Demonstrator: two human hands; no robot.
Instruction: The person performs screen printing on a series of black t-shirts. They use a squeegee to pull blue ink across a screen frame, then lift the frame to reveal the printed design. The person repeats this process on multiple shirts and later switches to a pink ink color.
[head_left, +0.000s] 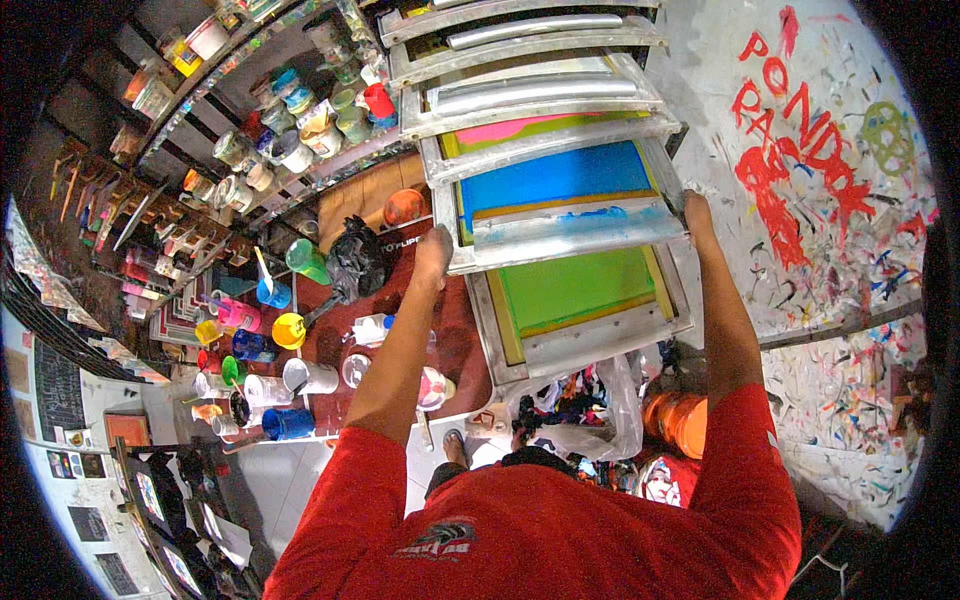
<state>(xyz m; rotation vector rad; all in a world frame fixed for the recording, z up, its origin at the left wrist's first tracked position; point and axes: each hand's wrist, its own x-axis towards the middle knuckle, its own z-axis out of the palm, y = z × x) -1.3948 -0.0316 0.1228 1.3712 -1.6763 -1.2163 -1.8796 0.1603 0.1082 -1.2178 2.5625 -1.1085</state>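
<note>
With the fingers of our left hand (pixel 432 258) and right hand (pixel 698 218), we grip the blue-meshed screen-printing frame (pixel 555 180) by opposite sides; it lies between the pink-and-yellow screen (pixel 492 131) and the green-meshed screen (pixel 572 290).

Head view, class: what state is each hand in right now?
Left hand: closed, holding the blue-meshed frame by its left side.
Right hand: closed, holding its right side.

In view are one bare left hand (pixel 433 258), one bare right hand (pixel 698 218), one rectangular metal-framed blue screen (pixel 555 182), one rectangular metal-framed green screen (pixel 578 293), one crumpled black plastic bag (pixel 357 255), one clear plastic bag (pixel 622 410) and one large orange container (pixel 678 425).
</note>
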